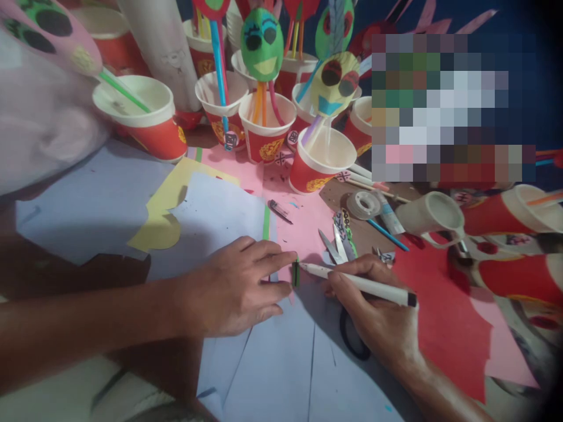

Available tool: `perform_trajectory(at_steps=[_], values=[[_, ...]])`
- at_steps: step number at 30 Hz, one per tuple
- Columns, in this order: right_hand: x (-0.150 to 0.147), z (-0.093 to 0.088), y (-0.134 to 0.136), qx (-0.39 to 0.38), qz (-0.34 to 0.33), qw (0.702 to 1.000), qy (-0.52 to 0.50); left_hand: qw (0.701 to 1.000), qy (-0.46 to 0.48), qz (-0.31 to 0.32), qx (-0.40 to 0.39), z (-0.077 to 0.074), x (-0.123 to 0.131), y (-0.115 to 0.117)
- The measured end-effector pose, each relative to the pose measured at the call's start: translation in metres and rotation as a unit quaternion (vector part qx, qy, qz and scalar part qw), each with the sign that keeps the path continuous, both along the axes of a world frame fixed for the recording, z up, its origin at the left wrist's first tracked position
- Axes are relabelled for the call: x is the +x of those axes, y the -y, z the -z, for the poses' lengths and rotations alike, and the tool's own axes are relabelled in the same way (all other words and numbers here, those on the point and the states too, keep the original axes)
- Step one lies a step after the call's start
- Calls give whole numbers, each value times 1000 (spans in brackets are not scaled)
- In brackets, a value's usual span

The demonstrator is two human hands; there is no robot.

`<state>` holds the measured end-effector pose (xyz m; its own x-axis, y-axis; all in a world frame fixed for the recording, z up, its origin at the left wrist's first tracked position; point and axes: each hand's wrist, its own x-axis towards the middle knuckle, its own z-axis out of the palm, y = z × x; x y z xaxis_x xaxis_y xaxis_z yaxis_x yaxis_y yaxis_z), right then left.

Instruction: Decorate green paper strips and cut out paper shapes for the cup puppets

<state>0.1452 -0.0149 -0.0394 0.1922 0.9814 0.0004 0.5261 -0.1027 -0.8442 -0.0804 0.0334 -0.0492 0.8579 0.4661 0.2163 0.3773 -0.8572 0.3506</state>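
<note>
Head view: nearest to the fingers, a red paper cup stands upright on the pink paper and holds pale straws that carry a yellow paper face. Just behind it to the left, a second cup holds orange and pink straws with a green face on top. A third cup holds a blue straw, and more cups with straws stand close behind these. Far on the left, a large cup holds one green straw, which leans to the left. On the right side, a white cup and a red cup lie on their sides; I cannot tell what is inside them. Between the cups and the hands lie scissors and a roll of tape. The left hand lies palm down on the white sheet, its fingers stretched and close together, and the tips of two fingers hold a small green strip at the edge of that sheet; the forearm comes in from the left. The right hand closes its fingers around a white pen, whose tip touches the strip or is just beside it. This wrist rests low on the sheet, and the arm goes out to the lower right.
</note>
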Motion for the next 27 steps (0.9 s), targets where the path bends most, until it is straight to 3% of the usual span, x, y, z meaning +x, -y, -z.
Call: perform_trajectory(at_steps=[5,17,27], values=[[2,2,-1,11,-27,1000,8,1000,-1,3,-1,1,0,0],[4,1,0,34,-3,999,26,1000,-2,-2,3,0,0,0],[-5,-3,5,0,-3,1000,-8,1000,3,2,5,0,-1,0]])
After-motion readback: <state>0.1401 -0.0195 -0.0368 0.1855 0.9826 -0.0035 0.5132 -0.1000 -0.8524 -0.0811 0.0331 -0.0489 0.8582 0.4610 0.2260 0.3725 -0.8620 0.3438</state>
